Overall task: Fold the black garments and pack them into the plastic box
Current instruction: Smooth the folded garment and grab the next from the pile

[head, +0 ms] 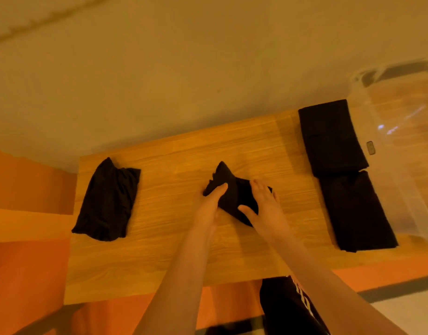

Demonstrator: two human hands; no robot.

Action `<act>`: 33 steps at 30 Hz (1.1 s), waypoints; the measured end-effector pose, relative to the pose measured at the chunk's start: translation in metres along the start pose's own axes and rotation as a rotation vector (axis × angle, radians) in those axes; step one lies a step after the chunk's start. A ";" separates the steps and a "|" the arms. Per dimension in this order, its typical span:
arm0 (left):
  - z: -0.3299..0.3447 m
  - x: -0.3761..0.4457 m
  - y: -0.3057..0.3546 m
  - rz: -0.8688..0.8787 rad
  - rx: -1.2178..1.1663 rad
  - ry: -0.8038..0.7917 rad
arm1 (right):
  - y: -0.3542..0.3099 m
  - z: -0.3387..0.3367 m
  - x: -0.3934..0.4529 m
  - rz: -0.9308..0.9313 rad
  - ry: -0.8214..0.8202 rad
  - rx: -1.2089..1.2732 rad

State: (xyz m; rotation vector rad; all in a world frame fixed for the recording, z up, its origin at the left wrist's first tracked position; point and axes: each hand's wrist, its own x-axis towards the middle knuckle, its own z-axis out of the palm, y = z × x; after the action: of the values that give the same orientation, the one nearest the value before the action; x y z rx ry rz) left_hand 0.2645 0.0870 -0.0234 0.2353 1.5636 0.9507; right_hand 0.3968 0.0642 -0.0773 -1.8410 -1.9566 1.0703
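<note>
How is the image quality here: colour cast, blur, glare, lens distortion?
Head view: strong orange cast; overall soft; black garments lose fold detail, especially the folded stack; glare spots on the plastic box; wide-angle bending of the table edges.

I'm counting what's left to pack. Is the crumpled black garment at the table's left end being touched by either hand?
No. The crumpled garment lies alone, while the left hand and right hand both rest on the middle garment.
</note>
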 end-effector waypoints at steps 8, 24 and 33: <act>-0.004 -0.064 0.048 0.124 0.170 -0.384 | -0.023 -0.088 0.011 -0.054 -0.425 0.789; 0.054 -0.116 0.060 0.053 0.241 -0.560 | 0.032 -0.111 -0.088 0.105 -0.335 1.272; 0.115 -0.077 0.004 -0.021 0.386 -0.518 | 0.081 -0.103 -0.134 0.398 0.202 1.442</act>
State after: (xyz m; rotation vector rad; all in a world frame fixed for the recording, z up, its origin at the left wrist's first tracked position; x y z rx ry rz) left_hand 0.3857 0.0902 0.0431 0.6794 1.2458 0.5049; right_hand 0.5458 -0.0328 -0.0182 -1.2913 -0.2980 1.6245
